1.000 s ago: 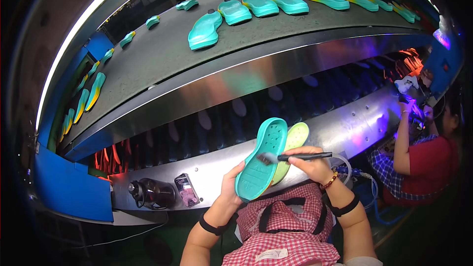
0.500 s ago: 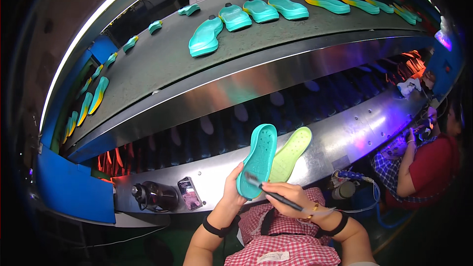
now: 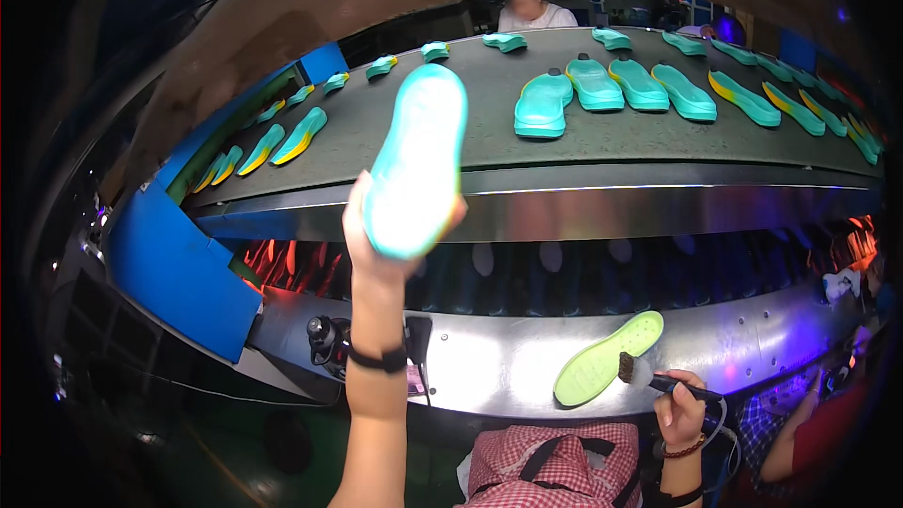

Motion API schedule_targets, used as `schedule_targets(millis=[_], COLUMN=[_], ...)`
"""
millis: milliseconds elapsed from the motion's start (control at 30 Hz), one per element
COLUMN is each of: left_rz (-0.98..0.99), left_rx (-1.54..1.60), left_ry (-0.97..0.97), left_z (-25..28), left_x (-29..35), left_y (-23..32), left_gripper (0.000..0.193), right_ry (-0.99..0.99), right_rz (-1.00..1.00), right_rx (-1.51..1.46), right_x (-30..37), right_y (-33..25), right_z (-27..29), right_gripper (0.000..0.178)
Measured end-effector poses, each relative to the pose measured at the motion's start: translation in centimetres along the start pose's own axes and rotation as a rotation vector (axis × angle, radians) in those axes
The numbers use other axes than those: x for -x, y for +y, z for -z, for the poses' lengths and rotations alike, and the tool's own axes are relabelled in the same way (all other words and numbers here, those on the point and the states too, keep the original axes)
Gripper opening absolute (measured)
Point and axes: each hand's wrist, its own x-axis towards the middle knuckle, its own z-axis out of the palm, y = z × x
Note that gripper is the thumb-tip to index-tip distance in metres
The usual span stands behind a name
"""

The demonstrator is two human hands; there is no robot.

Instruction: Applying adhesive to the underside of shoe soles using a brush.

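1. The left hand holds the sole up in the middle of the view, gripped by its two sides, thumb at 9 o'clock and fingers at about 4 o'clock. The sole's face is overexposed, so I cannot tell if it is wet. If it is, a finger sliding over the rim could smear it.

2. Behind the sole is the belt. I cannot tell whether they touch. Four soles stand there toward 2 o'clock, and more toward 10 o'clock; a wide swing of the arm could knock one.

3. The grip is only at the edges, therefore a loose thumb could let the sole turn or fall.

4. The right hand, toward 5 o'clock from the sole, has its fingers closed around the brush. Its bristles overlap the insole in view; contact I cannot judge. A lowered wrist could leave a mark on it.

5. The tube loops near this hand, so it could catch and pull the brush.

6. The bottle, at 7 o'clock from the sole, is near the left forearm; a careless elbow could tip it.
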Motion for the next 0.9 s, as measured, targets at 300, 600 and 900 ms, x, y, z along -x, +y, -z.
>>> schedule_targets(millis=[300, 600, 900], left_rz=[-0.589, -0.706, -0.791], left_rx=[-1.245, -1.733, -1.057], left_ry=[0.507, -0.028, 0.29], left_z=[0.8, -1.0, -2.2], left_x=[-10.6, -10.3, -3.8], left_y=[-2.6, -5.7, -7.3], left_gripper=[0.05, 0.021, 0.021], right_ry=[0.183, 0.1, 0.225], right_rz=[-0.112, -0.086, -0.032], right_rx=[-0.099, 0.006, 0.129], right_x=[-0.1, 0.1, -2.0], right_y=[2.0, 2.6, 3.0], right_z=[-0.2, -0.4, 0.3], right_gripper=[0.024, 0.029, 0.019])
